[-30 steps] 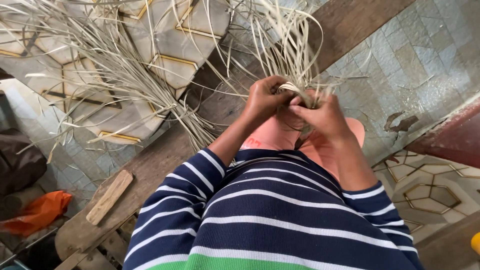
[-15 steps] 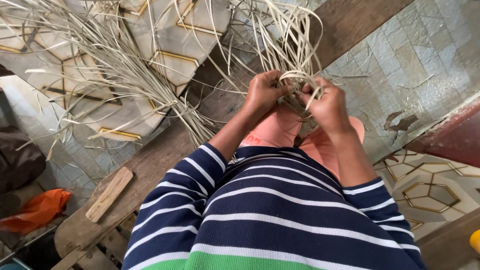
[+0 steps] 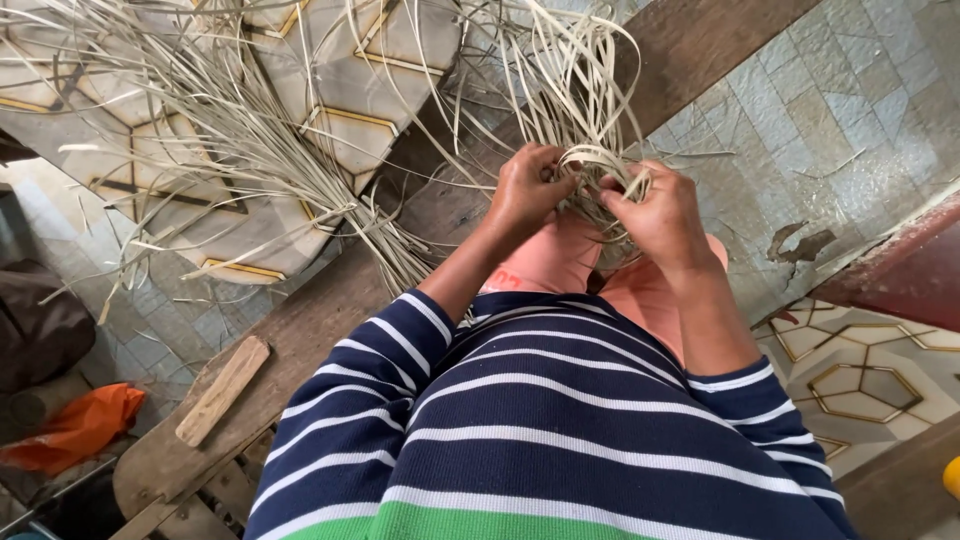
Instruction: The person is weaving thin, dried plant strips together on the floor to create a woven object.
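Wooden worktop (image 3: 330, 310) runs under a big spread of pale strips (image 3: 230, 130) fanning far left. Center, a coiled bundle (image 3: 592, 165) sits above the knees. Left hand (image 3: 527, 190) and right hand (image 3: 660, 215) both grip closed on that bundle. Small wood block (image 3: 222, 390) lies near left.

The loose ends of the pale reed strips (image 3: 230, 130) run off the top edge. Both hands' fingertips (image 3: 560, 172) are buried in the coiled strips (image 3: 600, 160), hiding their grip. A yellow object (image 3: 951, 478) is cut off at the right edge.
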